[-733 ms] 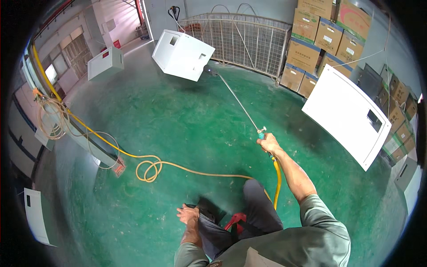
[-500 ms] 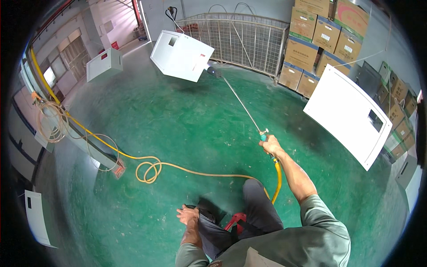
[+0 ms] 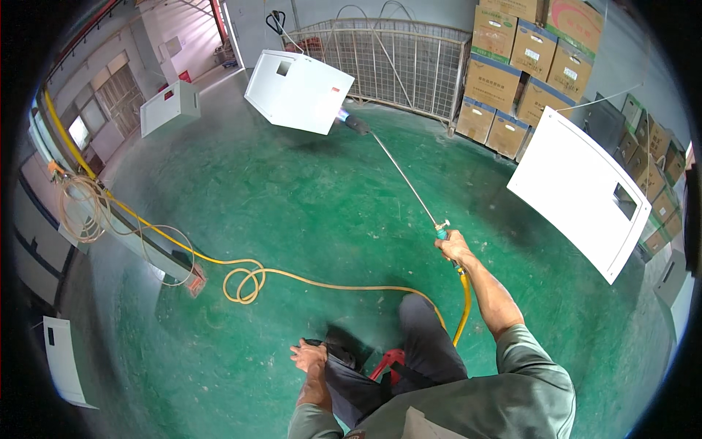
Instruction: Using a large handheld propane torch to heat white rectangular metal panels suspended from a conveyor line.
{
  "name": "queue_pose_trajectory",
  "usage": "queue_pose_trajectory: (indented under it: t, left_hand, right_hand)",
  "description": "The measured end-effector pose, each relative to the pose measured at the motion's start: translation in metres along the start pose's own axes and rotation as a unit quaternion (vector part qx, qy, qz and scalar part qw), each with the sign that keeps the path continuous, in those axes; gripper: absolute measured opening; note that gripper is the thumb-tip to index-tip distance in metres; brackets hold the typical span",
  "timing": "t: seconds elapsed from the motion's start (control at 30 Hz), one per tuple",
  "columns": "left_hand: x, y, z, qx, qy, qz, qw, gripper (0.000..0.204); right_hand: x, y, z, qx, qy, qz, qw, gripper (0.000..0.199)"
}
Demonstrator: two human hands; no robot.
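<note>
My right hand (image 3: 455, 247), arm stretched forward, is wrapped round the handle of a long gas torch (image 3: 402, 175). Its thin metal tube runs forward to a dark nozzle (image 3: 357, 124). A bluish flame (image 3: 342, 114) shows at the nozzle's tip, against the lower right edge of a hanging white metal box (image 3: 303, 95) with a square cutout. From the handle's lower end a yellow hose (image 3: 465, 307) drops toward the floor. My left hand (image 3: 310, 356) lies by my left knee, fingers apart, with nothing seen in it.
The hose (image 3: 329, 284) loops across the green floor to a post (image 3: 175, 263) on the left. A large white panel (image 3: 581, 194) hangs at right, another white part (image 3: 170, 108) far left. Behind stand a wire mesh cage (image 3: 395, 66) and stacked cartons (image 3: 491, 84).
My right hand has shifted slightly right and nearer, drawing the torch with it. A flame now shows at the nozzle. The large panel appears a little farther right. My left hand stays put.
</note>
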State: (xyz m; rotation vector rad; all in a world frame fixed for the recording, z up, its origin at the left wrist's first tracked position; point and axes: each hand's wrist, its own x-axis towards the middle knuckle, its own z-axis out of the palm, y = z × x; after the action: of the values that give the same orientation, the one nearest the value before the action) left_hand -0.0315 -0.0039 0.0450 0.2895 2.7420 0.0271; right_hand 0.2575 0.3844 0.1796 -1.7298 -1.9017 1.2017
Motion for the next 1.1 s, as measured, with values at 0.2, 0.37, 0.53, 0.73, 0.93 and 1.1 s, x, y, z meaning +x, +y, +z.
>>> queue_pose_trajectory:
  t: [0.2, 0.37, 0.53, 0.73, 0.93, 1.1]
  left_hand:
    - [0.002, 0.000, -0.001, -0.009, -0.001, 0.001, 1.000, 0.074]
    - [0.007, 0.002, 0.002, -0.003, -0.007, -0.002, 1.000, 0.075]
    - [0.004, 0.009, 0.002, 0.002, -0.011, -0.002, 1.000, 0.077]
    - [0.008, 0.011, 0.004, 0.016, -0.007, -0.013, 1.000, 0.078]
    - [0.011, 0.013, 0.009, 0.015, 0.006, 0.000, 1.000, 0.080]
    - [0.013, 0.020, 0.008, 0.011, -0.001, 0.001, 1.000, 0.080]
  right_hand:
    - [0.033, 0.027, 0.001, 0.057, 0.007, 0.024, 0.998, 0.021]
    - [0.073, 0.038, 0.003, 0.083, 0.006, 0.019, 0.996, 0.019]
    - [0.118, 0.037, 0.008, 0.118, 0.003, 0.018, 0.993, 0.018]
    - [0.163, 0.027, 0.017, 0.105, -0.014, 0.016, 0.994, 0.020]
    - [0.211, 0.031, 0.017, 0.101, -0.019, 0.012, 0.995, 0.020]
    - [0.236, 0.035, 0.020, 0.124, -0.018, -0.001, 0.992, 0.016]
